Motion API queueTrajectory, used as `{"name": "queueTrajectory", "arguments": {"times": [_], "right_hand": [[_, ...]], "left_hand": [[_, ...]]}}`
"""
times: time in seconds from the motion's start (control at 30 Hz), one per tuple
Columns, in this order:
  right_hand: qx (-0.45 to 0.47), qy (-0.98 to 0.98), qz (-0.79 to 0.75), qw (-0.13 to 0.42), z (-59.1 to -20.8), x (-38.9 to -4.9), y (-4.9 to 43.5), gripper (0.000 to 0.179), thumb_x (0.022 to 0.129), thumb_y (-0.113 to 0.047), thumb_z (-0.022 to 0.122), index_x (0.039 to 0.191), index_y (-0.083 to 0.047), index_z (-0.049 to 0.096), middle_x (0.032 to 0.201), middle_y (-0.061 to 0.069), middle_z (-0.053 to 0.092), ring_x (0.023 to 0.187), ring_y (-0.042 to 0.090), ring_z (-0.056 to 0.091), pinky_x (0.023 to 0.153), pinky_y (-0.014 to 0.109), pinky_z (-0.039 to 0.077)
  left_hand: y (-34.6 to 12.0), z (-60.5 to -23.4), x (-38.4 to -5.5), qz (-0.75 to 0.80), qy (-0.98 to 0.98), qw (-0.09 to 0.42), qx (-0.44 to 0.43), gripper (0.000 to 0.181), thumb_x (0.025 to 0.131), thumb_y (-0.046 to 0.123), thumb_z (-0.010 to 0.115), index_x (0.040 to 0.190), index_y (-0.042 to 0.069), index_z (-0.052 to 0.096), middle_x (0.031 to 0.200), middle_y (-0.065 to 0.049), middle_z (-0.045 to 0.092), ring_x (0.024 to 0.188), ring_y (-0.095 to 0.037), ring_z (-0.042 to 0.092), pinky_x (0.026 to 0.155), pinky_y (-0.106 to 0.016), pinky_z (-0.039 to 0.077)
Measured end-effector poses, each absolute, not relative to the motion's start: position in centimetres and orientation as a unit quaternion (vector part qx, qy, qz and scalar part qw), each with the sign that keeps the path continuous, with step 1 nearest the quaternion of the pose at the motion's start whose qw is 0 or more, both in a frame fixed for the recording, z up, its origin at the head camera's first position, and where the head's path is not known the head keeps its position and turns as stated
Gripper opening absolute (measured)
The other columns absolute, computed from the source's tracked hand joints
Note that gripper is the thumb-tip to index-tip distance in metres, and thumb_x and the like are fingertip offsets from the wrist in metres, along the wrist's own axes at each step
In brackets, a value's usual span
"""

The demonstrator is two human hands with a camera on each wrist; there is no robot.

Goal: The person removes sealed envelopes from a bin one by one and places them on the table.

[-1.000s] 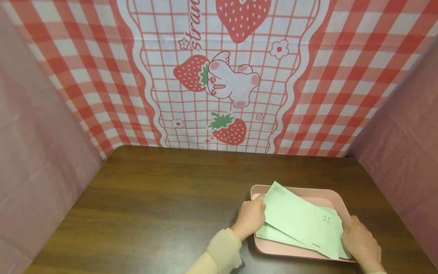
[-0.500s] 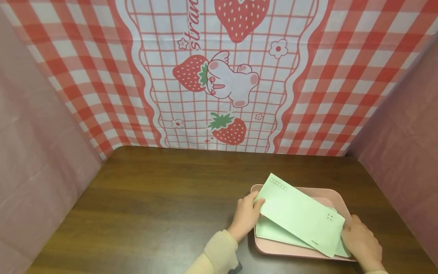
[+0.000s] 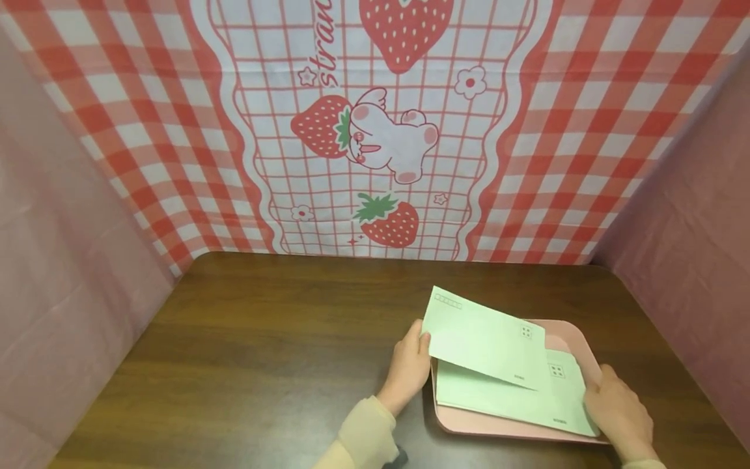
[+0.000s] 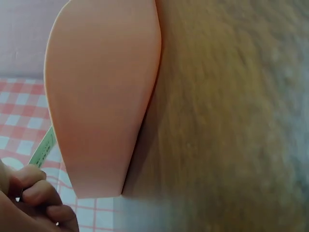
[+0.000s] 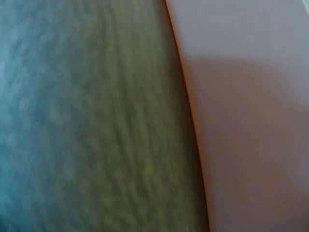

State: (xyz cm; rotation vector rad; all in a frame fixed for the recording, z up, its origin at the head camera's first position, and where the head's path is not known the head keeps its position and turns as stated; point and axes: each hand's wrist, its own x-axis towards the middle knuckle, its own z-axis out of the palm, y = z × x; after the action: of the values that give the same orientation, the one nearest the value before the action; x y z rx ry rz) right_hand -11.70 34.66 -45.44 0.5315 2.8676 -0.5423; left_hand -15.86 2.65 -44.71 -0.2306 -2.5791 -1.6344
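Note:
A pale green envelope is pinched at its left edge by my left hand, raised over the tray's back left part. In the left wrist view, curled fingers of that hand show beside the envelope's edge. Other green envelopes lie stacked in a pink tray, partly covered by the lifted one. My right hand grips the tray's right rim; part of its hold is hidden. Only the tray's outer wall and the tabletop appear in the right wrist view, with no hand.
The tray stands on the right side of a dark wooden table. A red-and-white strawberry cloth hangs behind the table. Pink cloths hang at both sides.
My left hand has moved left and slightly up with the envelope, sliding it off the stack and uncovering more of the envelopes beneath. The right hand stays at the tray rim.

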Motion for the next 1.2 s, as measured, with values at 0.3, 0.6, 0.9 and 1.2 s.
{"name": "queueTrajectory", "arguments": {"times": [0.3, 0.6, 0.9, 1.2], "right_hand": [[0.173, 0.963, -0.184, 0.094, -45.0, -11.5, 34.4, 0.046, 0.095, -0.027, 0.029, 0.124, 0.009, 0.028, 0.114, 0.038, 0.042, 0.092, 0.057, 0.047, 0.061, 0.053, 0.04], [0.179, 0.962, -0.182, 0.097, -45.5, -11.7, 34.9, 0.051, 0.095, -0.031, 0.03, 0.127, 0.009, 0.027, 0.118, 0.039, 0.04, 0.094, 0.058, 0.046, 0.062, 0.054, 0.041], [0.179, 0.961, -0.187, 0.097, -45.4, -11.3, 34.7, 0.051, 0.095, -0.031, 0.029, 0.127, 0.009, 0.027, 0.118, 0.038, 0.041, 0.094, 0.057, 0.047, 0.063, 0.054, 0.041], [0.174, 0.963, -0.184, 0.093, -45.0, -11.5, 34.5, 0.051, 0.095, -0.029, 0.029, 0.128, 0.01, 0.025, 0.118, 0.039, 0.04, 0.095, 0.057, 0.046, 0.065, 0.055, 0.041]], "left_hand": [[1.4, -44.4, -16.2, -0.547, -0.833, -0.037, -0.077, 0.023, 0.094, 0.009, 0.035, 0.114, 0.003, 0.043, 0.062, 0.001, 0.041, 0.049, -0.01, 0.036, 0.043, -0.024, 0.032], [0.2, -44.7, -16.9, -0.554, -0.83, -0.019, -0.057, 0.009, 0.091, 0.008, 0.046, 0.09, 0.008, 0.054, 0.06, 0.003, 0.058, 0.049, -0.008, 0.044, 0.046, -0.021, 0.035], [-0.6, -45.5, -17.6, -0.593, -0.805, 0.008, -0.024, 0.012, 0.087, 0.014, 0.059, 0.088, 0.004, 0.066, 0.069, -0.006, 0.069, 0.05, -0.015, 0.062, 0.046, -0.024, 0.047], [-1.6, -45.6, -18.7, -0.681, -0.732, -0.012, 0.026, 0.023, 0.093, 0.003, 0.045, 0.109, -0.005, 0.058, 0.081, -0.022, 0.068, 0.057, -0.018, 0.065, 0.051, -0.025, 0.048]]}}
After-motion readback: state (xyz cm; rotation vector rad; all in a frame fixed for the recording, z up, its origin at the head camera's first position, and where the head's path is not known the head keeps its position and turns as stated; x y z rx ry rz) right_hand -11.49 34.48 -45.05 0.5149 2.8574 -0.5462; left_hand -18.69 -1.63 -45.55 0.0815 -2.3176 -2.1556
